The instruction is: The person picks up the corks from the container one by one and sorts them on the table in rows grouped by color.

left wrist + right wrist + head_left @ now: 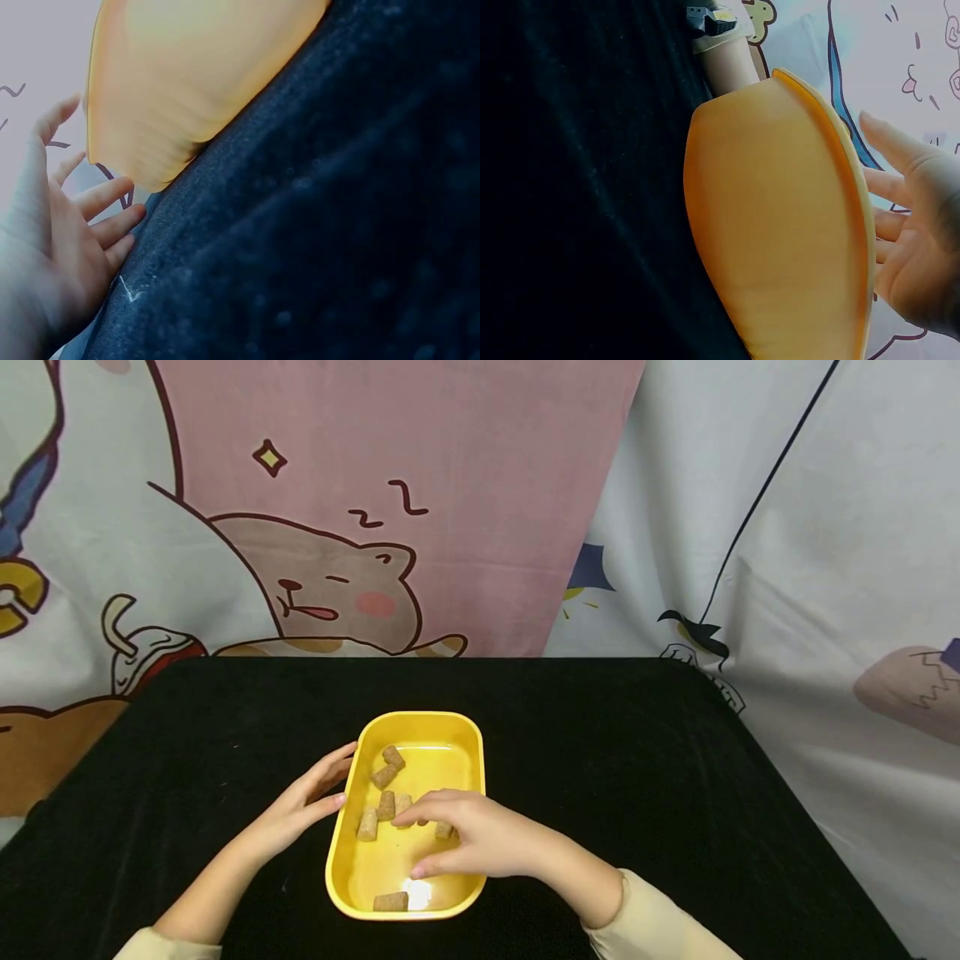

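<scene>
A yellow rectangular tray (345,860) stands on black cloth, with several tapered cork stoppers in it. One cork (391,902) lies at the near end, another (367,824) along the left side, and two touch near the far left corner. My left hand (300,802) is beside the tray's left wall, fingertips right at the rim, fingers loosely spread. Over the tray's right half reaches my right hand (480,835), thumb and fingers apart with nothing between them. It partly covers a cork (444,830) beneath it. In the right wrist view the tray's outer wall (780,210) hides the corks.
The black cloth (637,777) covers the table around the tray. Behind its far edge hangs a curtain (487,510) printed with cartoon animals.
</scene>
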A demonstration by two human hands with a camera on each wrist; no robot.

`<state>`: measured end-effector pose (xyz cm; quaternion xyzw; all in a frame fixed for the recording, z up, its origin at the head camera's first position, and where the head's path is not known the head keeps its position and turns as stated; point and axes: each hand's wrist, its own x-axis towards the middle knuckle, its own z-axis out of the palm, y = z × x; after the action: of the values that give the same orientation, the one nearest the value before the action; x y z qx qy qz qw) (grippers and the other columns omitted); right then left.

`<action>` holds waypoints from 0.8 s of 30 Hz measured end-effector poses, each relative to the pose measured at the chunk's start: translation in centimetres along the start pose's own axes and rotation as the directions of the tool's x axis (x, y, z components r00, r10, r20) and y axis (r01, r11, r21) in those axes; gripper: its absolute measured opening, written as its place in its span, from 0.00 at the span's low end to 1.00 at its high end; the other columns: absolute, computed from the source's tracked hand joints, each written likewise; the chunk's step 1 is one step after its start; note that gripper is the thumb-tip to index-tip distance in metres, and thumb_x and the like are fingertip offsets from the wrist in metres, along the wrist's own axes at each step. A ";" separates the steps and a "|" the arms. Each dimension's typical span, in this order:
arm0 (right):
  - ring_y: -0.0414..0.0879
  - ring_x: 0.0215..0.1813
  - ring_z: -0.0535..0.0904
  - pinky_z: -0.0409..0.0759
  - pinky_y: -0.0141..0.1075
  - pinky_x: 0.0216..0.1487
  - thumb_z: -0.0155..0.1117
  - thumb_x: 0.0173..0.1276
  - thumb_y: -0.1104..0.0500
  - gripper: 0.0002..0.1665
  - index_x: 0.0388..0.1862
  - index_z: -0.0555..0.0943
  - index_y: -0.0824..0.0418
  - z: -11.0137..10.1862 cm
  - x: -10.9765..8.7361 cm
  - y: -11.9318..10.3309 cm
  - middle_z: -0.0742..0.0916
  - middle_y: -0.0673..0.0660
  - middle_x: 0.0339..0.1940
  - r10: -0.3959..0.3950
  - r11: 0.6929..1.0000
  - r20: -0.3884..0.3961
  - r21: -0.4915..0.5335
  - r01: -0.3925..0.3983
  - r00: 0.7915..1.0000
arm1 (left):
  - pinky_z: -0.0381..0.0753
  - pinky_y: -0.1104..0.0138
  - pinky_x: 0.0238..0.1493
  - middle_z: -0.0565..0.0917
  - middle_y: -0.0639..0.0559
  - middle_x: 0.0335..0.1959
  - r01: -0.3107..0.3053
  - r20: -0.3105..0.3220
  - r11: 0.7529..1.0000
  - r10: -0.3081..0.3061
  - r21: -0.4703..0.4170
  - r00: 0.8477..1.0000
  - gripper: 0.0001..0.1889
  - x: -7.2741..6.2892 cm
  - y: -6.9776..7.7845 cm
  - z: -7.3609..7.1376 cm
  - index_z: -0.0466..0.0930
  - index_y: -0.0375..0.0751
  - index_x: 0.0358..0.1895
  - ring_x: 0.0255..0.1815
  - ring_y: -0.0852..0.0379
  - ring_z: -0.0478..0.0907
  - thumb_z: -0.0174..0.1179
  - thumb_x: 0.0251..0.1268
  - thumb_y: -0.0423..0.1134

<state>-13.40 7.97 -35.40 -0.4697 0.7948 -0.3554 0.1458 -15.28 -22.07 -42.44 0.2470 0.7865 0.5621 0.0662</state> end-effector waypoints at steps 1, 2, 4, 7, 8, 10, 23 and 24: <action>0.36 0.58 0.73 0.71 0.31 0.58 0.66 0.64 0.46 0.28 0.61 0.77 0.54 0.1 0.2 0.1 0.80 0.46 0.58 -0.005 1.000 0.014 -0.003 0.005 1.000 | 0.66 0.38 0.57 0.61 0.31 0.69 0.002 0.005 1.000 -0.002 -0.005 1.000 0.31 0.0 -0.1 0.0 0.50 0.42 0.75 0.68 0.29 0.56 0.48 0.73 0.33; 0.36 0.58 0.73 0.71 0.31 0.58 0.66 0.64 0.47 0.27 0.60 0.77 0.55 0.1 0.4 0.1 0.80 0.46 0.57 -0.011 1.000 0.028 -0.004 0.011 1.000 | 0.66 0.38 0.57 0.61 0.31 0.69 0.004 0.010 1.000 -0.004 -0.008 1.000 0.31 0.0 -0.2 0.0 0.50 0.43 0.75 0.68 0.29 0.56 0.48 0.73 0.33; 0.36 0.56 0.74 0.71 0.30 0.57 0.67 0.64 0.48 0.27 0.59 0.77 0.56 0.2 0.7 0.3 0.81 0.47 0.56 -0.022 1.000 0.053 -0.008 0.022 0.998 | 0.66 0.38 0.57 0.62 0.33 0.69 0.011 0.010 1.000 -0.011 -0.009 1.000 0.31 0.0 -0.3 0.0 0.50 0.44 0.75 0.68 0.30 0.56 0.49 0.72 0.33; 0.36 0.52 0.76 0.73 0.28 0.54 0.68 0.64 0.50 0.25 0.57 0.78 0.58 0.4 1.3 0.4 0.82 0.48 0.53 -0.042 0.999 0.092 -0.007 0.043 0.995 | 0.65 0.37 0.57 0.63 0.34 0.69 0.009 0.008 1.000 -0.009 -0.002 1.000 0.31 0.0 -0.5 -0.1 0.50 0.45 0.75 0.68 0.31 0.58 0.49 0.72 0.33; 0.36 0.51 0.76 0.73 0.28 0.54 0.68 0.63 0.51 0.24 0.57 0.79 0.58 0.4 1.5 0.5 0.83 0.48 0.52 -0.049 0.999 0.104 -0.007 0.050 0.993 | 0.65 0.38 0.58 0.63 0.34 0.69 0.011 0.007 1.000 -0.011 0.001 1.000 0.31 0.0 -0.5 -0.1 0.50 0.45 0.75 0.68 0.32 0.58 0.49 0.72 0.33; 0.36 0.49 0.77 0.74 0.27 0.52 0.69 0.63 0.53 0.23 0.55 0.80 0.59 0.5 1.8 0.6 0.84 0.48 0.49 -0.056 0.998 0.130 -0.004 0.057 0.990 | 0.66 0.38 0.57 0.63 0.34 0.69 0.009 0.009 1.000 -0.009 0.001 1.000 0.32 0.0 -0.5 -0.1 0.50 0.45 0.75 0.68 0.32 0.58 0.49 0.72 0.33; 0.32 0.40 0.78 0.76 0.24 0.43 0.71 0.59 0.62 0.18 0.50 0.82 0.58 1.3 3.7 1.1 0.84 0.44 0.39 0.044 0.994 0.360 0.078 -0.077 0.932 | 0.63 0.35 0.58 0.62 0.33 0.69 0.021 0.027 1.000 -0.021 -0.017 0.999 0.31 -0.1 -0.5 -0.2 0.49 0.47 0.76 0.68 0.31 0.57 0.48 0.72 0.34; 0.32 0.39 0.78 0.76 0.24 0.42 0.71 0.59 0.62 0.18 0.50 0.82 0.58 1.4 3.8 1.1 0.84 0.44 0.39 0.054 0.993 0.379 0.081 -0.091 0.924 | 0.62 0.35 0.58 0.62 0.32 0.69 0.020 0.031 1.000 -0.019 -0.021 0.999 0.31 0.0 -0.5 -0.2 0.49 0.47 0.76 0.68 0.31 0.57 0.47 0.73 0.34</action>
<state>-15.30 4.46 -36.77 -0.4916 0.7508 -0.2913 0.3313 -15.46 -22.37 -42.86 0.2472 0.7817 0.5660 0.0863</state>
